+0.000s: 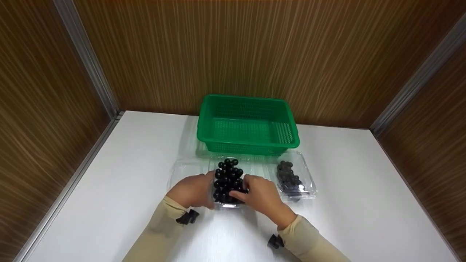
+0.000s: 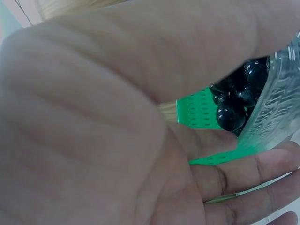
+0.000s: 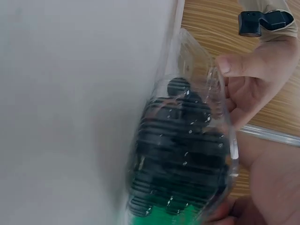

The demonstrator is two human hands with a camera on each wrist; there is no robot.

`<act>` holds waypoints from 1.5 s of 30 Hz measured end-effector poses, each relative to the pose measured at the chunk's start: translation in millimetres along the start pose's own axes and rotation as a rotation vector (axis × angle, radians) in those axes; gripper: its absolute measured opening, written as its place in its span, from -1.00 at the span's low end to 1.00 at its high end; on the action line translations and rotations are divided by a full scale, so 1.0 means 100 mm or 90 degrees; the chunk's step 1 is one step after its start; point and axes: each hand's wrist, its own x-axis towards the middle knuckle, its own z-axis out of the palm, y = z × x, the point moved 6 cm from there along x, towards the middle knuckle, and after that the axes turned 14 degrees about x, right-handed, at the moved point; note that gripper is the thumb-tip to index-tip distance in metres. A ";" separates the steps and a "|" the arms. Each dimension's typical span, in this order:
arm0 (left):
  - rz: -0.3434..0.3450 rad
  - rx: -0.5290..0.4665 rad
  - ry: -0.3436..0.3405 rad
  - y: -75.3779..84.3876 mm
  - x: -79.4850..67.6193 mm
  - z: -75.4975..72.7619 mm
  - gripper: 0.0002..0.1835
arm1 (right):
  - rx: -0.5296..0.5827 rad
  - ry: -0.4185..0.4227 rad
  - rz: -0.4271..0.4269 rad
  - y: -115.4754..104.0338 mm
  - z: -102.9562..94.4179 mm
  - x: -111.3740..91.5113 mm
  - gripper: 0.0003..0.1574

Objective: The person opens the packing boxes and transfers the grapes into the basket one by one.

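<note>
A clear plastic box (image 1: pixel 229 206) holds a bunch of dark, round, shiny grapes (image 1: pixel 226 178) in the middle of the table. At its left side my left hand (image 1: pixel 196 190) grips the box, with the thumb along the wall in the right wrist view. From the right, my right hand (image 1: pixel 263 194) grips the box, its thumb lying over the front grapes. In the left wrist view the box wall (image 2: pixel 281 93) stands beside the left fingers (image 2: pixel 253 171). The grapes (image 3: pixel 180 145) fill much of the box in the right wrist view.
Behind the hands stands a green perforated basket (image 1: pixel 247 145) against the wood-grain back wall (image 1: pixel 240 47). To the right lies a second clear box (image 1: pixel 307 178) with dark grapes (image 1: pixel 287 174). A clear plastic piece (image 1: pixel 185 166) shows behind the left hand on the white table (image 1: pixel 138 156).
</note>
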 end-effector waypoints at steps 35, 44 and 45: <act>0.009 -0.015 0.007 0.01 -0.02 0.00 -0.02 | 0.041 0.031 -0.071 -0.03 -0.05 0.03 -0.84; -0.024 0.001 -0.010 0.01 -0.01 0.00 0.04 | 0.051 -0.007 0.019 0.03 -0.04 0.03 -0.44; -0.028 0.000 -0.011 0.01 -0.02 0.00 0.05 | 0.051 -0.009 0.025 0.03 -0.04 0.03 -0.43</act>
